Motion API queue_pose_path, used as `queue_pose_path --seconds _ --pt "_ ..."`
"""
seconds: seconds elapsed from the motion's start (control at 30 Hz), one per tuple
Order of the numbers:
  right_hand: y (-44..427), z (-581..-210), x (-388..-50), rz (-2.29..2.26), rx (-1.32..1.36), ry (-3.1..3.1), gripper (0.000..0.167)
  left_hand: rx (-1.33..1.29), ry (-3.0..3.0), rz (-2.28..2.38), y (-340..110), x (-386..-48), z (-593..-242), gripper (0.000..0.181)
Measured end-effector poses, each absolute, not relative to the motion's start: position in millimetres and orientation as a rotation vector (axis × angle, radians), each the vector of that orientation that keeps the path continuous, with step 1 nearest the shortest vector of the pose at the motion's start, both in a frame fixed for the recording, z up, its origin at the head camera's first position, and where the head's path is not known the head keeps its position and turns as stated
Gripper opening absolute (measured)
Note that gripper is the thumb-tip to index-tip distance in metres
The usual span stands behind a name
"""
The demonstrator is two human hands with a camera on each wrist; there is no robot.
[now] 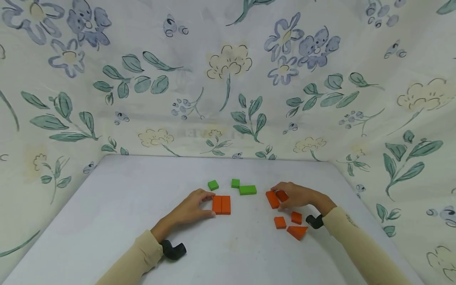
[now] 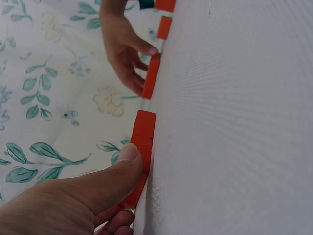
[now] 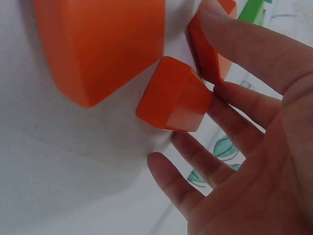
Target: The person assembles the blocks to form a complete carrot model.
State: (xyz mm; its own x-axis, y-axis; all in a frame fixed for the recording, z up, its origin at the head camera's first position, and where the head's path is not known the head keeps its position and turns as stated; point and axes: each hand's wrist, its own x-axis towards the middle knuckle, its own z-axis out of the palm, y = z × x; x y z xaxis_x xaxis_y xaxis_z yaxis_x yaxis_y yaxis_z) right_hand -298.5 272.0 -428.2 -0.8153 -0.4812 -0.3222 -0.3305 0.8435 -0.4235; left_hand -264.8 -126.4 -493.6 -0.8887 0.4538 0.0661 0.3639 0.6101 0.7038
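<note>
While the left hand [image 1: 192,208] pinches the left of two abutting orange blocks [image 1: 221,205], I see the right hand's grip [image 1: 298,196] pinching an orange slab [image 1: 272,200] farther right; the right-wrist view bares a faceted block [image 3: 168,98] the head view half hides.

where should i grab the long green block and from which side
Probably best to pinch the long green block across its two long sides, on its right half, coming down from above and the right. It lies flat with its length running left to right, and a small green block crowds its far left corner, while its right end looks free.
</note>
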Motion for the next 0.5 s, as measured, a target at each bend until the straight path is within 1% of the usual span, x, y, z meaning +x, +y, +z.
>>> queue_pose_path --seconds 0.2,0.33,0.5 --pt "272.5 -431.4 -300.9 -0.500 -0.625 2.598 0.068 0.690 2.714 1.152 -125.7 -264.6 -492.7 0.066" --pt "272.7 -433.2 -302.6 -0.483 -0.619 2.605 0.062 0.693 2.716 1.159 -125.2 -264.4 -491.8 0.067" --pt "272.4 -435.1 -303.9 -0.484 -0.604 2.625 0.059 0.686 2.711 1.161 -124.6 -263.1 -490.8 0.066"
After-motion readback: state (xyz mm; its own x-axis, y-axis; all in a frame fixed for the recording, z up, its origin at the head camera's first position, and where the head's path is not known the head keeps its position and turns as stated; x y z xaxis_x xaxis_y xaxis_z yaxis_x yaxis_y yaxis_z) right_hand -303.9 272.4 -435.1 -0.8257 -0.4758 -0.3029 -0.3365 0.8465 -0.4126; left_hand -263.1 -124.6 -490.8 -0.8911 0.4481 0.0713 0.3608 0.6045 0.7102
